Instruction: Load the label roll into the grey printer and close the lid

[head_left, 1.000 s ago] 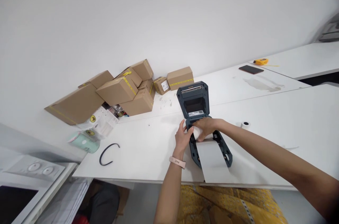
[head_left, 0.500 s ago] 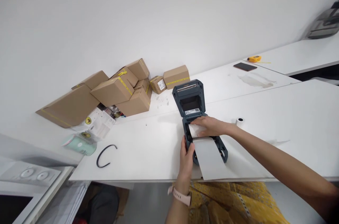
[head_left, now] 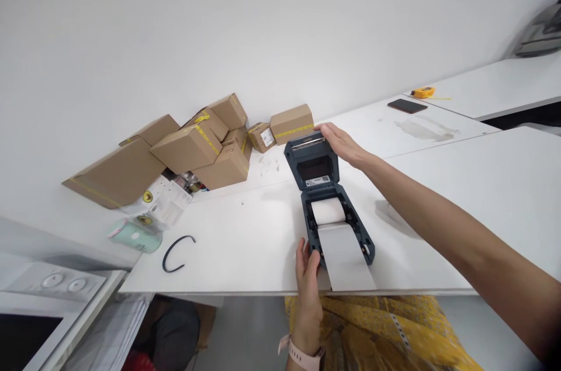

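Observation:
A dark blue-grey label printer (head_left: 358, 232) sits on the white table with its lid (head_left: 312, 166) raised. Inside it lies a white paper roll (head_left: 328, 211), and a wide strip of paper (head_left: 346, 257) runs forward from the roll to the table's front edge. My right hand (head_left: 339, 143) grips the lid's top right corner, the fingertips partly hidden at the lid's upper edge. Against the printer's front left side rests my left hand (head_left: 308, 269), its fingers stretched out and the thumb apart from them, with a pink watch band at the wrist.
Cardboard boxes (head_left: 186, 149) are piled against the wall at left. A black curved band (head_left: 169, 254) and a mint-green container (head_left: 138, 236) lie at the left end. A phone (head_left: 407, 106) and a yellow tape measure (head_left: 423, 92) are at back right.
My right hand has left the paper roll and moved up to the lid's top corner. My left hand has slid slightly down the printer's side, its fingers looser.

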Tool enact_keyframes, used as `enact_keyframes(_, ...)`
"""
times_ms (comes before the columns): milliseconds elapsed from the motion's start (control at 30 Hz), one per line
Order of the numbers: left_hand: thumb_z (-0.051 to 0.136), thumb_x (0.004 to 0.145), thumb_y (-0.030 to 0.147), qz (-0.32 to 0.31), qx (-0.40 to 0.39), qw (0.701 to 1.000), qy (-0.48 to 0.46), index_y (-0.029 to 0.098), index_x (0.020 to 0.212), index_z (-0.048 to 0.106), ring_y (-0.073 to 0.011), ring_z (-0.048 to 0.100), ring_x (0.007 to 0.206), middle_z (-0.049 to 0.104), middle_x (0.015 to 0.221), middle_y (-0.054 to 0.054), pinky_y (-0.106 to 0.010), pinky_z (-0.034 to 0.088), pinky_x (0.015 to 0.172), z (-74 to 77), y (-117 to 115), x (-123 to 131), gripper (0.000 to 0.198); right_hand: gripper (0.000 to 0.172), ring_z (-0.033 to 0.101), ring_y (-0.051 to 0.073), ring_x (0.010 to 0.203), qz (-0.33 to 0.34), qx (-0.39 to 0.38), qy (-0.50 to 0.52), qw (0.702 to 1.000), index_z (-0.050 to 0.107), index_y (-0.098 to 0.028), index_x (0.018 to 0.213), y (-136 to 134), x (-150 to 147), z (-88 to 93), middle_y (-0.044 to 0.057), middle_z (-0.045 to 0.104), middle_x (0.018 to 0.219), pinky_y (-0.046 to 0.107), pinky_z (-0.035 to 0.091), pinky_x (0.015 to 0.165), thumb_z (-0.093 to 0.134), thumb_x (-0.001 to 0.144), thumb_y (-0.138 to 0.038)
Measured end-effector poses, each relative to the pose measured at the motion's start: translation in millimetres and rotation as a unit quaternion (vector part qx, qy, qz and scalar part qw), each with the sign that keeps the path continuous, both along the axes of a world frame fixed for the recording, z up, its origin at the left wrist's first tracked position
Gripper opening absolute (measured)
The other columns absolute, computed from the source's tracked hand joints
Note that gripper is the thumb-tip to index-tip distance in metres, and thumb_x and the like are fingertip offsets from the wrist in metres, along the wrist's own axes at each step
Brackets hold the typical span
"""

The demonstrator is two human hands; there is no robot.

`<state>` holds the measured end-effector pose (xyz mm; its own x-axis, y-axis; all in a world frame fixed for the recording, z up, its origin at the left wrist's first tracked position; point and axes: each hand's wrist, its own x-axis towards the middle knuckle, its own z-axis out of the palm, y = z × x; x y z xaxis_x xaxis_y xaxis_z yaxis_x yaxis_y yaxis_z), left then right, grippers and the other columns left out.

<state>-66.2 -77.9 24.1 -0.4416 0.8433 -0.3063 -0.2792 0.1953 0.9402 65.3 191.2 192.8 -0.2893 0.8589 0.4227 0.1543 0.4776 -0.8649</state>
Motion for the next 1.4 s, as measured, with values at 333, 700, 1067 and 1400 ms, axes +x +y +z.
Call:
enact_keyframes(333,0.049,0.093,0.055,0.086,0.035,0.995,0.034,0.026,0.148,0.043,-0.0265,0.040,0.147,0.040,0.161,-0.009,-0.036,0.048,0.112,10.2,-5.1,-5.8,0.063,0.045,0.036,0.029,0.148,0.063,0.216,-0.083,0.971,0.045,-0.041,0.145,-148.0,64.2,-109.2,0.003,0.039,0.160,0.054,0.035,0.119,0.044,0.101,-0.032)
enact_keyframes(700,0.063,0.090,0.057,0.001,0.091,0.995,0.032,0.027,0.152,0.041,-0.0264,0.032,0.152,0.035,0.165,-0.005,-0.036,0.035,0.121,32.3,38.6,5.5,0.073,0.026,0.057,0.028,0.122,-0.082,0.204,-0.019,0.975,0.065,-0.033,0.118,-190.0,54.3,-163.6,0.007,0.067,0.121,0.052,0.047,0.103,0.051,0.098,-0.024)
enact_keyframes(1067,0.072,0.087,0.043,-0.097,0.108,0.989,-0.042,0.024,0.146,0.048,-0.0311,0.053,0.136,0.055,0.150,-0.012,-0.039,0.050,0.107,31.2,35.6,-4.6,0.067,0.088,0.044,0.034,0.143,-0.070,-0.369,0.175,0.910,0.031,-0.033,0.156,-200.4,31.0,-175.7,0.009,0.038,0.162,0.052,0.044,0.112,0.064,0.082,-0.066)
enact_keyframes(1400,0.072,0.085,0.045,-0.115,0.135,0.984,0.014,0.020,0.141,0.054,-0.0312,0.059,0.128,0.061,0.142,-0.013,-0.038,0.052,0.102,27.8,43.6,-9.8,0.064,0.083,0.048,0.035,0.139,-0.090,-0.323,0.161,0.928,0.041,-0.028,0.150,-200.2,28.9,-181.1,0.011,0.049,0.154,0.055,0.041,0.115,0.064,0.081,-0.068)
